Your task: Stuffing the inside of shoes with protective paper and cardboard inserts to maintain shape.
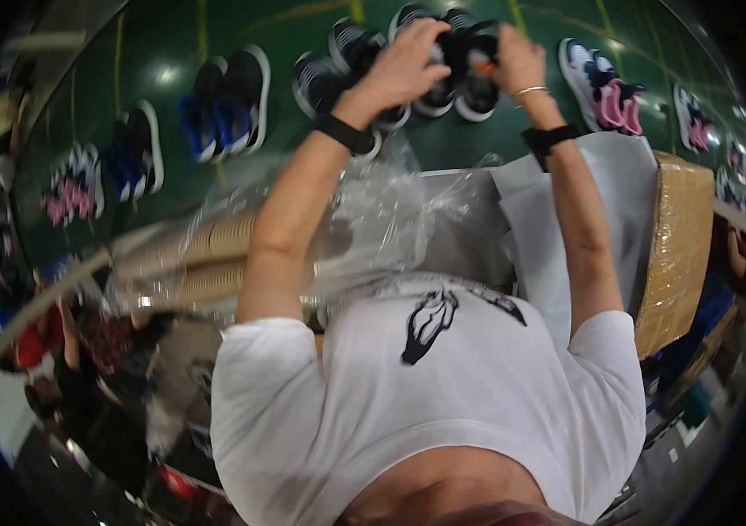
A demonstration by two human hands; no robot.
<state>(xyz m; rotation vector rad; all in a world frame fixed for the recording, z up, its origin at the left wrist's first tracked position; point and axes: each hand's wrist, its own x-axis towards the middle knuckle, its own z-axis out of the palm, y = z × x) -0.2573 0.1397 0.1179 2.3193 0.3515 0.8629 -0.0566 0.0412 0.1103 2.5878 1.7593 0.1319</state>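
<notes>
Several black sneakers with white soles stand in a group at the far middle of the green conveyor belt. My left hand (406, 66) reaches over this group, thumb and fingers apart, beside a black sneaker (434, 81). My right hand (520, 63) is curled at the right edge of another black sneaker (475, 92), which shows an orange patch inside. Its fingertips are slightly blurred, but they appear to grip the sneaker's upper. Dark bands circle both wrists, and a thin bracelet is on the right one.
Blue-and-black shoes (259, 88) and pink-and-grey shoes (74, 188) stand left on the belt (171, 74). Pink-and-navy shoes (605, 88) stand right. Nearer me lie clear plastic wrap (390, 206), ridged tan rolls (215, 241), white sheets (557, 210) and a taped carton (681, 237). People are at left.
</notes>
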